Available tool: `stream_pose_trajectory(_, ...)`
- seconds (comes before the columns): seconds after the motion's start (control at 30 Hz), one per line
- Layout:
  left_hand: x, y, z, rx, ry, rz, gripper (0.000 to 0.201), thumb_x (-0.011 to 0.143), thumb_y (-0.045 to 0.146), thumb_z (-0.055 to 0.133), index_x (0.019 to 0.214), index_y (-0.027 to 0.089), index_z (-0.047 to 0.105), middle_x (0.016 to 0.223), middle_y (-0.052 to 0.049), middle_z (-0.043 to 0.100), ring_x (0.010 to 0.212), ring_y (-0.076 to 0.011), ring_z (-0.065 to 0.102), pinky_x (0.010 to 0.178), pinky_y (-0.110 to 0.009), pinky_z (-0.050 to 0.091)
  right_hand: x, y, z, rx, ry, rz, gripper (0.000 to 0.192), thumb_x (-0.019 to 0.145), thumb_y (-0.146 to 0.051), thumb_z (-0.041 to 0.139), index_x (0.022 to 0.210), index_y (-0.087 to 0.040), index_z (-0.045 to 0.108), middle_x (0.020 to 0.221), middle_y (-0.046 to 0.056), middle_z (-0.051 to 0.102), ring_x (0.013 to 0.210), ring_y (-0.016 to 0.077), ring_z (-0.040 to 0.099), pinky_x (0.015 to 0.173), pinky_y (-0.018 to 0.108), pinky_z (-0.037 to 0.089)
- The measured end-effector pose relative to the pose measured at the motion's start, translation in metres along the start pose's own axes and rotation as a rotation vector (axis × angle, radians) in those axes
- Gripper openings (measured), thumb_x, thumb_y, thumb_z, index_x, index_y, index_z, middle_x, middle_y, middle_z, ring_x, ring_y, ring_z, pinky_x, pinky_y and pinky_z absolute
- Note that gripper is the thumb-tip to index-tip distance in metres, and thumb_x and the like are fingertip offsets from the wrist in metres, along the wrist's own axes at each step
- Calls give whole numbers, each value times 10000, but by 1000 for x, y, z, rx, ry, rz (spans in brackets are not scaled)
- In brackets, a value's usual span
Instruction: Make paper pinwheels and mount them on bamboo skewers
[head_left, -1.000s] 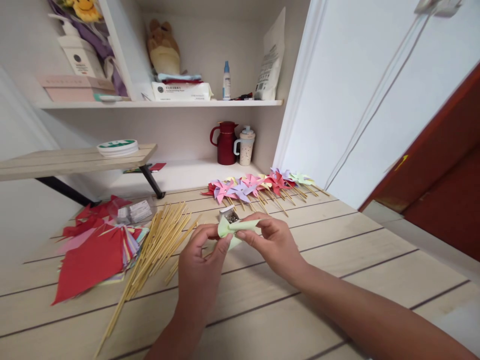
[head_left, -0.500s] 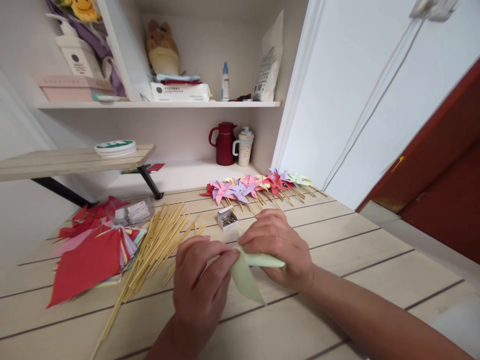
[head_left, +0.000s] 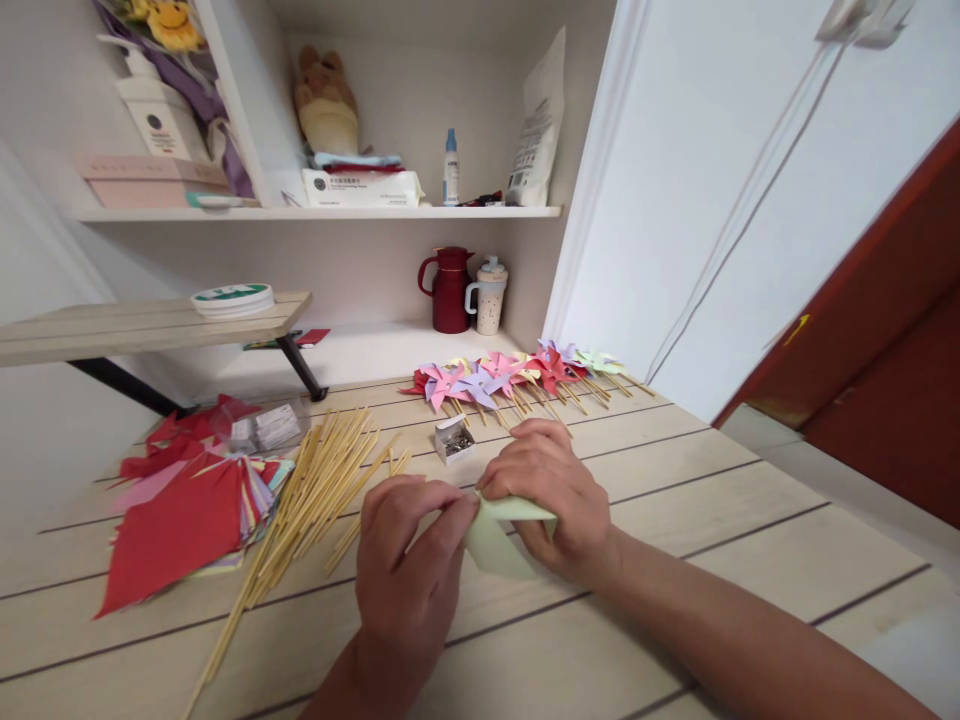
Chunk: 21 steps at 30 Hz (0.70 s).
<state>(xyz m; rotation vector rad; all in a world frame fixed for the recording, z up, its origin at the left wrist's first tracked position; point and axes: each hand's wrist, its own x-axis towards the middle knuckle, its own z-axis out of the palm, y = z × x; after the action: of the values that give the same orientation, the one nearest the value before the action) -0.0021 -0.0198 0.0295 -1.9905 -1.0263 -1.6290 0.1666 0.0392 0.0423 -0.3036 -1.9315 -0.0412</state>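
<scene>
Both my hands pinch a folded piece of pale green paper (head_left: 496, 540) just above the wooden table (head_left: 675, 540). My left hand (head_left: 409, 570) grips its left corner with thumb and fingers. My right hand (head_left: 551, 495) covers its top right part, fingers curled over it. A small open box of pins (head_left: 454, 439) stands just beyond my hands. A bundle of bamboo sticks (head_left: 315, 495) lies to the left of my left hand.
A pile of coloured paper squares, red on top (head_left: 180, 515), lies at the left. A row of finished paper pinwheels (head_left: 517, 372) lies at the back. A red jug (head_left: 450, 290) and a mug (head_left: 491, 294) stand in the alcove under a shelf.
The hands dropped toward the table with the green paper and folded it; its hanging flap is now shorter and tucked closer between the hands.
</scene>
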Motion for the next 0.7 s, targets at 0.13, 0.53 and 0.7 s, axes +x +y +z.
stream_pose_trajectory(0.13,-5,-7,6,6,-32,-74,294,860,16,576,984,257,692,903,-19,704,859,-175,652,812,-336,521,-3,7,5,30,-9,43,239,874,-67,505,961,-248,634,822,12,756,737,183,688,917,448,461)
stream_pose_trajectory(0.53,-18,-32,7,-88,-164,-402,263,978,322,546,1182,218,674,900,-37,732,832,-185,669,822,-344,511,-12,41,3,195,46,316,94,904,-166,615,900,-235,678,848,43,747,860,220,673,876,421,513)
stream_pose_trajectory(0.7,-19,-62,0,-70,124,-708,326,1008,381,445,1041,184,703,698,8,648,592,-130,589,630,-261,496,-12,47,1,266,58,522,20,864,-246,697,874,-231,705,859,35,742,841,216,675,782,358,519)
